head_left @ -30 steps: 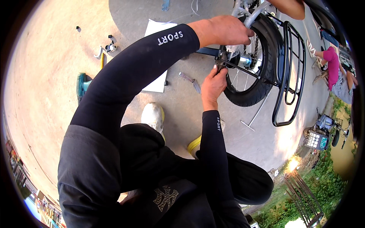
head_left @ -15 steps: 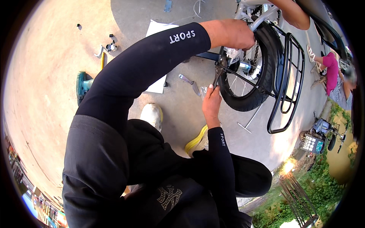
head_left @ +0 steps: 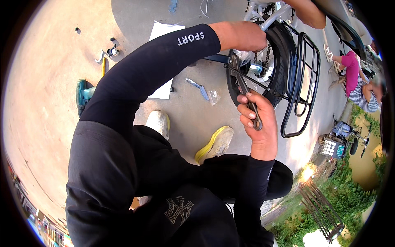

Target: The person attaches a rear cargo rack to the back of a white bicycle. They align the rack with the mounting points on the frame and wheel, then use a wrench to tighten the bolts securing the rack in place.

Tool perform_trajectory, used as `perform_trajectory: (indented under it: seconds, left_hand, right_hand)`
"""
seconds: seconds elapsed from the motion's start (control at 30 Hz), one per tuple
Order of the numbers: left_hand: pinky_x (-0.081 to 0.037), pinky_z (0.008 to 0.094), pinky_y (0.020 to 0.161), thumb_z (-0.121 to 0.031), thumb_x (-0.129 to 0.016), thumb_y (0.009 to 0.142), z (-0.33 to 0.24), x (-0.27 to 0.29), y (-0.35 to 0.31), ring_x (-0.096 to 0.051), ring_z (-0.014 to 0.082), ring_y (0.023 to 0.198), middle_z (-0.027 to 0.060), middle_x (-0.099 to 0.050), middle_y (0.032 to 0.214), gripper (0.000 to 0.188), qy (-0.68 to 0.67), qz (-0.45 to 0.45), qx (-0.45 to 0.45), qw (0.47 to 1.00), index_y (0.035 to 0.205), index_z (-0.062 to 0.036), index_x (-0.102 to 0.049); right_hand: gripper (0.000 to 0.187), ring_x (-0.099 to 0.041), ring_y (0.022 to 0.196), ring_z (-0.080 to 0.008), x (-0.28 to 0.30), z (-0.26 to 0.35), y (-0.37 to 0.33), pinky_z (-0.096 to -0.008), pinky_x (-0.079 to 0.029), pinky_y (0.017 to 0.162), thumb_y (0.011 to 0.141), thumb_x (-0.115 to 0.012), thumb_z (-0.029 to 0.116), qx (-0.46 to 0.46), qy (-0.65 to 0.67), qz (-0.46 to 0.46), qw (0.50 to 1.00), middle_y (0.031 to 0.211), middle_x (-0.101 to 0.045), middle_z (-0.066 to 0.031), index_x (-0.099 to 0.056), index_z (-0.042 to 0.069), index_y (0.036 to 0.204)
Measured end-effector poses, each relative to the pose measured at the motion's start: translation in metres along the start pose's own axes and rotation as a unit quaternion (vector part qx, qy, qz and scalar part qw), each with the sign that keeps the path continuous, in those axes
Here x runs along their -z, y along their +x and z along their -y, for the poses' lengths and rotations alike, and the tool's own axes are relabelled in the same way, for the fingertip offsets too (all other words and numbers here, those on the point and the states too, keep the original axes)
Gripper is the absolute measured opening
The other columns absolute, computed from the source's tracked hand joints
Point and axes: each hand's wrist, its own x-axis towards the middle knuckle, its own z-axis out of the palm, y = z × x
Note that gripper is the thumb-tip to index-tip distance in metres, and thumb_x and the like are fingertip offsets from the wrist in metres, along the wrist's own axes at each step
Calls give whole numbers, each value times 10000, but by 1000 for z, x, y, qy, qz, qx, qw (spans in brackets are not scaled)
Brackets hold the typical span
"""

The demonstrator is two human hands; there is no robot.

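Note:
My right hand [head_left: 260, 117] is closed round the handle of a dark metal wrench [head_left: 242, 80]. The wrench head is up at the wheel axle, beside a thin black rack stay. Over the far side of the wheel, my left hand [head_left: 249, 37] is curled into a fist next to a silver frame tube [head_left: 276, 17]; its fingertips and whatever they grip are hidden. The bicycle's fat black tyre [head_left: 284, 43] stands between my hands and a black tubular rack [head_left: 317, 61].
Another person's bare arm [head_left: 308, 12] reaches in at the top. On the ground lie white paper [head_left: 162, 88], a blue-and-silver tool [head_left: 199, 88], a small plastic bag [head_left: 214, 97], a teal power tool [head_left: 84, 94] and a reel-like part [head_left: 112, 51]. Someone in pink [head_left: 350, 72] sits at right.
My right hand has swung right and nearer, turning the wrench handle with it, and more of its grip shows. My left hand keeps its place at the frame. The view has shifted slightly.

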Motion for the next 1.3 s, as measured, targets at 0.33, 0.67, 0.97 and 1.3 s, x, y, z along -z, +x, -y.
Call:
perform_trajectory:
  seconds: [0.33,0.67,0.97,1.3]
  left_hand:
    - [-577,455,716,-107,-656,775,-4,-4,-2,-707,379,827,148,-726,849,110,4,-6,-3,1000,831,-63,-741]
    - [-569,429,705,-59,-675,737,-2,-14,5,-702,341,832,106,-709,876,123,30,-41,-39,998,831,-84,-749]
    - [-569,427,722,-40,-651,766,0,-23,1,-701,340,836,109,-704,869,89,15,-56,-22,998,798,-70,-729]
    - [-575,448,719,-82,-664,773,4,-24,1,-711,357,836,134,-721,867,106,15,-51,-26,998,843,-74,-745]
  right_hand:
    - [258,-523,583,-147,48,-105,-16,-290,-455,540,933,-426,74,87,-206,-114,968,765,-510,-52,-558,-44,1121]
    - [168,-656,655,-395,79,-158,71,-489,-490,551,1006,-557,218,326,-641,-303,626,728,-657,-181,-535,53,1033]
    - [140,-667,666,-378,92,-170,95,-486,-506,566,992,-556,188,361,-648,-277,611,770,-677,-164,-517,64,1045]
    - [152,-675,688,-379,95,-160,98,-490,-508,583,995,-542,202,332,-656,-270,621,787,-687,-165,-496,69,1053]
